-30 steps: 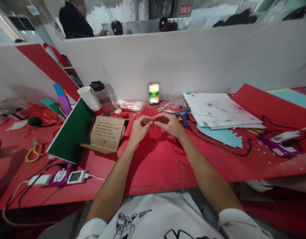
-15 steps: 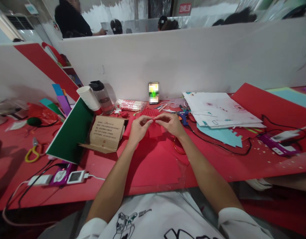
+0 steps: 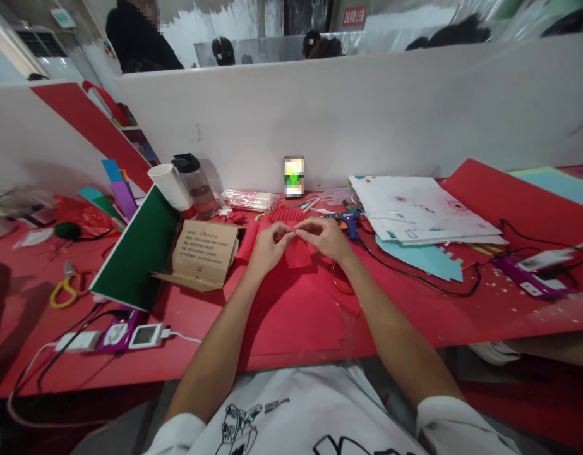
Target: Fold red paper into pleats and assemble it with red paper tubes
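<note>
Pleated red paper lay beneath and just beyond the meeting fingertips of left hand and right hand, each with thumb and forefinger nearly closed; whether either pinched it or a smaller piece could not be told. Judged risk: pleats creasing from uneven pressure, or the glue gun being knocked by a rightward swing. The cardboard box bounded the left, while flat red sheets gave low room toward the table's near edge.
</note>
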